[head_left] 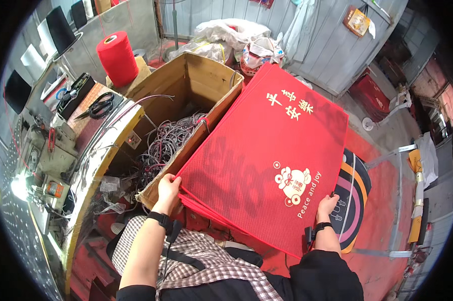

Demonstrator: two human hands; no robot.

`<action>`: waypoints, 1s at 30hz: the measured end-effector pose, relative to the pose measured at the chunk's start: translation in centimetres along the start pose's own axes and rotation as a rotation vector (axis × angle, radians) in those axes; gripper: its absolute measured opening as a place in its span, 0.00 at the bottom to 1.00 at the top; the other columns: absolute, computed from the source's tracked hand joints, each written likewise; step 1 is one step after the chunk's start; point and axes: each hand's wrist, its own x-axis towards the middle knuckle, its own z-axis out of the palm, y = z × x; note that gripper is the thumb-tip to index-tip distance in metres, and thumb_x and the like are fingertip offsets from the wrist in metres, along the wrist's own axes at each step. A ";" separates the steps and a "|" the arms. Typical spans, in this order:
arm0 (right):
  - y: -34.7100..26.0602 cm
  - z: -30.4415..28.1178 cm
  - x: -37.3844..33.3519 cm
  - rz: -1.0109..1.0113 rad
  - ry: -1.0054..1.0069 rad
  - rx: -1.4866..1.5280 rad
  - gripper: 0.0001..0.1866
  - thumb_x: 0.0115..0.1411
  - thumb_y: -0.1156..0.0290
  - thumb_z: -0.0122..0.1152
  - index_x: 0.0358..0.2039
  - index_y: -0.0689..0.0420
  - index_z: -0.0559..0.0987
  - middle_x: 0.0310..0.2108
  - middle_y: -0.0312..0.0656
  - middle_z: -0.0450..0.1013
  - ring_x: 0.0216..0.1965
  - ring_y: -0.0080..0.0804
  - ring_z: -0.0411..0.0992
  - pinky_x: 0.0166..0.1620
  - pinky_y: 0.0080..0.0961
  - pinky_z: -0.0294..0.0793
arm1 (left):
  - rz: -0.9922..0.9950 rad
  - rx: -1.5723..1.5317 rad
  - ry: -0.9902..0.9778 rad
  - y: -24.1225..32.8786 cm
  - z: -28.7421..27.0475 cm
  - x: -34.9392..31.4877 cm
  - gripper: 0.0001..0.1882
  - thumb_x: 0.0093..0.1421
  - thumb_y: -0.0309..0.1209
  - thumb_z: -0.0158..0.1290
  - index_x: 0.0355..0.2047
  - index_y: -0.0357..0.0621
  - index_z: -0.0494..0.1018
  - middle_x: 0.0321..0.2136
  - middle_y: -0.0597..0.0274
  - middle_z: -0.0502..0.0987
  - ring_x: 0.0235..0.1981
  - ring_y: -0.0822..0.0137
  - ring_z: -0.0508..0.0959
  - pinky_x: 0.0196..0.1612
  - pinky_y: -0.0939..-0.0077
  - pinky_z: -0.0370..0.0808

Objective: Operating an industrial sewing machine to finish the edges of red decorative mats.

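Observation:
A stack of red ribbed floor mats (pixel 236 160) lies in front of me, tilted. Gold characters and a gold pouch-like figure decorate the top one. At the near left corner, my left hand (pixel 169 189) is closed on the mat edge, fingertips over the top. Along the right edge, my right hand (pixel 327 205) grips the mat side, its fingers partly hidden. Both wrists wear dark bands. Against the stack's left side stands an open cardboard box (pixel 199 75) holding a tangle of grey and dark red trimmings (pixel 174 143).
On the left, a sewing machine (pixel 53 158) with a lit lamp stands by a worktable with scissors (pixel 100 106). Behind it sits a red thread cone (pixel 117 59). A dark mat with coloured arcs (pixel 354 200) lies on the right. White sacks (pixel 231 35) lean at the back wall.

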 end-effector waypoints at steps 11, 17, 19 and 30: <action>2.5 1.7 2.4 -0.003 -0.032 0.145 0.15 0.58 0.76 0.54 0.45 0.65 0.65 0.39 0.57 0.72 0.41 0.49 0.73 0.45 0.35 0.69 | -0.102 -0.099 0.032 -3.8 0.2 -3.2 0.10 0.54 0.33 0.56 0.26 0.36 0.73 0.16 0.58 0.74 0.20 0.68 0.76 0.25 0.72 0.72; 5.9 2.0 6.2 -0.222 -0.135 0.054 0.17 0.56 0.75 0.56 0.44 0.68 0.67 0.39 0.58 0.72 0.40 0.49 0.73 0.44 0.37 0.70 | 0.000 0.402 -0.140 0.0 -2.9 -3.4 0.29 0.50 0.46 0.60 0.40 0.32 0.68 0.36 0.38 0.76 0.42 0.47 0.76 0.42 0.60 0.73; 2.7 1.0 9.4 -0.425 -0.380 -0.177 0.13 0.58 0.72 0.53 0.41 0.68 0.69 0.38 0.55 0.73 0.40 0.47 0.73 0.43 0.37 0.70 | 0.087 0.735 -0.241 2.3 -8.0 -6.8 0.30 0.48 0.47 0.60 0.39 0.32 0.68 0.37 0.39 0.76 0.41 0.47 0.77 0.42 0.61 0.74; -31.4 -8.1 -35.5 -0.951 -2.018 0.636 0.15 0.60 0.62 0.56 0.36 0.63 0.72 0.32 0.38 0.70 0.36 0.23 0.66 0.41 0.25 0.68 | -0.270 0.186 1.040 -9.9 -46.2 -50.5 0.20 0.63 0.32 0.47 0.54 0.38 0.65 0.46 0.57 0.72 0.46 0.69 0.72 0.49 0.77 0.69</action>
